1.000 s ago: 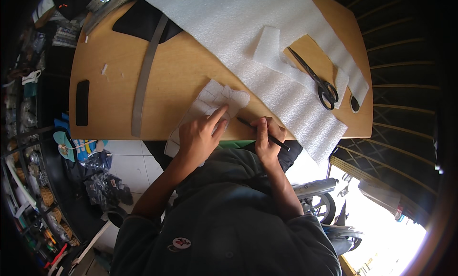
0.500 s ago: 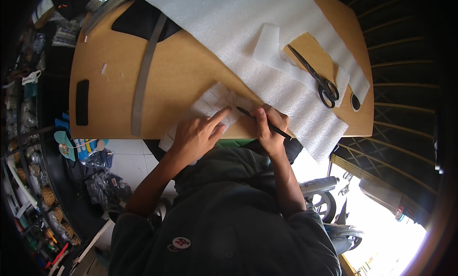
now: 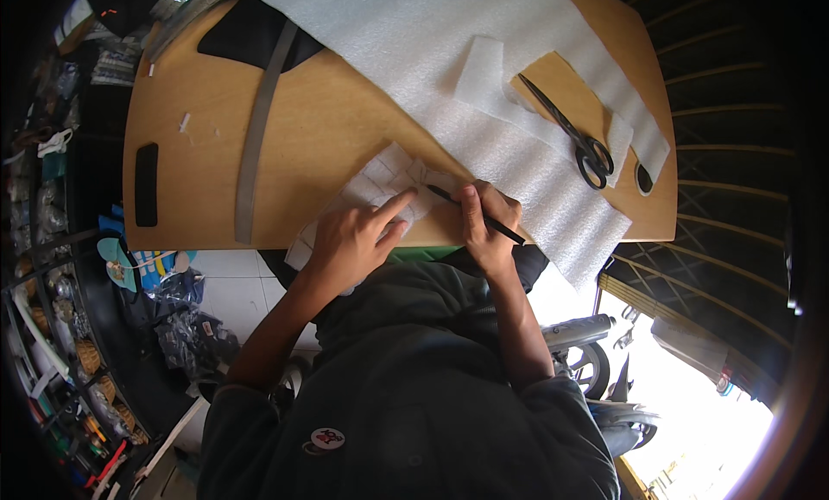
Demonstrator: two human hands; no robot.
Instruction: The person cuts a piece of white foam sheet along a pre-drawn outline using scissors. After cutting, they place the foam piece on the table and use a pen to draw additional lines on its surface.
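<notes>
A pale, creased piece with a grid of thin lines (image 3: 380,174), paper or cloth, lies at the table's near edge. My left hand (image 3: 352,239) rests on it with the index finger and thumb stretched out and the other fingers bent. A slim black pen (image 3: 503,231) is gripped in my right hand (image 3: 489,224), between thumb and fingers. Its tip points left and meets or nearly meets the piece, just beyond my left index fingertip. The part of the piece beneath my left hand is hidden.
White foam sheeting (image 3: 414,68) crosses the wooden table (image 3: 337,111) diagonally. Black scissors (image 3: 570,129) lie on it, by a tan piece (image 3: 553,72). Further left are a grey strip (image 3: 257,146), a dark piece (image 3: 237,34) and a black rectangle (image 3: 147,185). Crowded shelving (image 3: 52,267) stands left.
The whole view has shifted slightly, so the table sits a little higher in it. Both hands keep nearly the same pose, the pen still in my right hand.
</notes>
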